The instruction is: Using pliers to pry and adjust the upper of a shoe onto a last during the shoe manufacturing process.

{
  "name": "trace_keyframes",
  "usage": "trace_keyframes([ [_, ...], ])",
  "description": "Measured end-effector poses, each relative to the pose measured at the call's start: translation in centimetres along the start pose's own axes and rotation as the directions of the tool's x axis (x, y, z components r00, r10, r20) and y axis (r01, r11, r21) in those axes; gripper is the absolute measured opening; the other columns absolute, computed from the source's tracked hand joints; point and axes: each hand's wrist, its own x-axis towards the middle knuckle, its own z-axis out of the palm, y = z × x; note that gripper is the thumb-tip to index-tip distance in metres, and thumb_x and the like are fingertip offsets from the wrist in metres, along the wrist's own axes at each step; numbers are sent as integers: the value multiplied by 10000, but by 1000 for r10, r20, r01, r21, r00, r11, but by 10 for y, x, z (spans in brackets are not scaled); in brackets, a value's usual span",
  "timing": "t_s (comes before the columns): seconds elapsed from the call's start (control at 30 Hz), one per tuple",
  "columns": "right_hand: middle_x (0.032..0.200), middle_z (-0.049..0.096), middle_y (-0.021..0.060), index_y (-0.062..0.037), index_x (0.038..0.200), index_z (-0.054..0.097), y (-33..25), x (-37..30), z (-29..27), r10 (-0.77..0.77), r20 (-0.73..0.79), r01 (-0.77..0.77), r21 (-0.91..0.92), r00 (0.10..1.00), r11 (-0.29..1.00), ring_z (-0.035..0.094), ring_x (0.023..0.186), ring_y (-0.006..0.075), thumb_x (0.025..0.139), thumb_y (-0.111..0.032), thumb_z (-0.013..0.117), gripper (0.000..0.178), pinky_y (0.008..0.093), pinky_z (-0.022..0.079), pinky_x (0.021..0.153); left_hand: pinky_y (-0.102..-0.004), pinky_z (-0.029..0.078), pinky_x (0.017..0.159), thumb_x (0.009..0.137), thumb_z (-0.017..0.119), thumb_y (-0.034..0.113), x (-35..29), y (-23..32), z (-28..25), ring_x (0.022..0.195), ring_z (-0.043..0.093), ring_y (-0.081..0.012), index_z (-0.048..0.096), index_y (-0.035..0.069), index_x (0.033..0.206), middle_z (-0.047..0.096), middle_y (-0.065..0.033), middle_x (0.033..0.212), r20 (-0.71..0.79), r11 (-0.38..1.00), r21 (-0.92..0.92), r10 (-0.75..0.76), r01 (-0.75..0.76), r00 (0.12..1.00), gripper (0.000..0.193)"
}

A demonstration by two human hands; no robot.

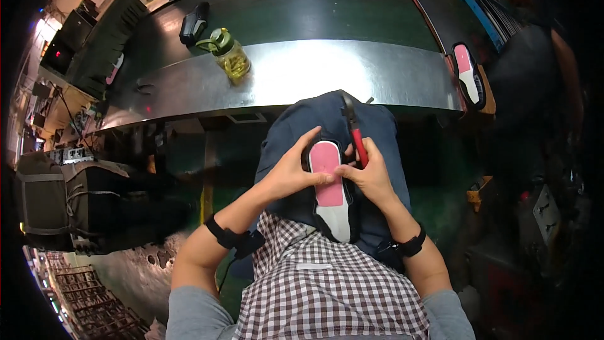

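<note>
A black shoe [329, 196] lies bottom side up over my lap, its underside covered by a pink panel and a white one. My left hand [296, 173] grips its left edge, with the thumb pressed on the pink panel. My right hand [376, 179] holds red-handled pliers [356, 137] whose dark metal head points away from me. The right thumb also rests on the shoe's pink panel, close to the left thumb. Some right fingers are hidden behind the shoe and the handle.
Ahead stands a dark bench with a shiny metal front strip [327, 69]. On it are a green-lidded bottle [231, 56] and a black shoe [194, 23]. Another pink-and-white-bottomed shoe [467, 74] lies at the right end. A blue rack [487, 16] stands beyond; a grey backpack-like bag [47, 195] is at left.
</note>
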Motion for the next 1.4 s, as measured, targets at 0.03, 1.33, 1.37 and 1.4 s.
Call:
trace_keyframes([
  [0.03,819,488,-30,-48,1008,574,-1,-2,4,-17,-3,17,-83,1000,996,504,731,68,752,-224,916,462,234,472,666,-392,488,1048,743,904,232,-6,0,2,1318,511,-279,232,86,1599,471,-223,1472,10,991,-124,-40,41,999,1098],
  [1.33,884,701,198,-4,935,533,-40,71,-2,-324,287,426,-456,902,781,698,812,388,846,-57,729,222,417,533,667,-370,601,823,883,679,-18,25,-5,-37,959,750,-317,512,4,1201,749,-200,1012,-134,898,280,388,-341,912,361],
  [1.37,869,689,204,-8,934,530,-40,73,-2,-329,313,450,-504,891,737,685,803,403,843,-54,720,216,432,524,661,-374,600,812,882,682,-14,26,-4,-39,947,751,-328,505,5,1205,751,-201,995,-124,887,301,399,-349,909,369],
  [1.4,854,677,210,-11,932,528,-41,76,-1,-330,340,471,-552,881,688,671,793,417,839,-50,711,209,447,516,655,-387,596,792,862,677,-15,28,-3,-39,927,747,-352,490,5,1195,748,-213,943,-127,869,337,424,-363,897,383],
])
